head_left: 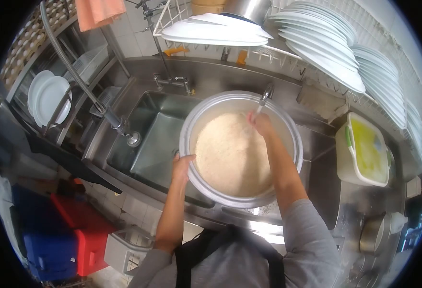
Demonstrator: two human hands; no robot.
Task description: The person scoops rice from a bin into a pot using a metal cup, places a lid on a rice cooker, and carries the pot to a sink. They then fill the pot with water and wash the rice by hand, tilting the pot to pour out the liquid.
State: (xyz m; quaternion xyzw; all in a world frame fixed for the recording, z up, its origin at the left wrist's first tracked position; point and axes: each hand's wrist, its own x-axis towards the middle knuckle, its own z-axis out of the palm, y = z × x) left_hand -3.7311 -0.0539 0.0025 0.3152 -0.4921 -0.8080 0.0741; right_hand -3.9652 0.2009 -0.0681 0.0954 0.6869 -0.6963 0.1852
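Observation:
A large round metal pot (188,144) rests over the right part of the double sink, filled with pale, cloudy contents that look like rice (225,149). My left hand (182,166) grips the pot's left rim, with the thumb over the edge. At the pot's far right side, my right hand (260,123) is closed just below the tap (267,92). Whether it holds the tap's end, or something else, is too small to make out.
The left basin (158,139) holds water, with a hanging spray hose (111,115) over it. White plates (316,43) fill the rack above. A lidded tub (364,151) stands right. Red (88,240) and blue (48,254) containers stand on the floor at left.

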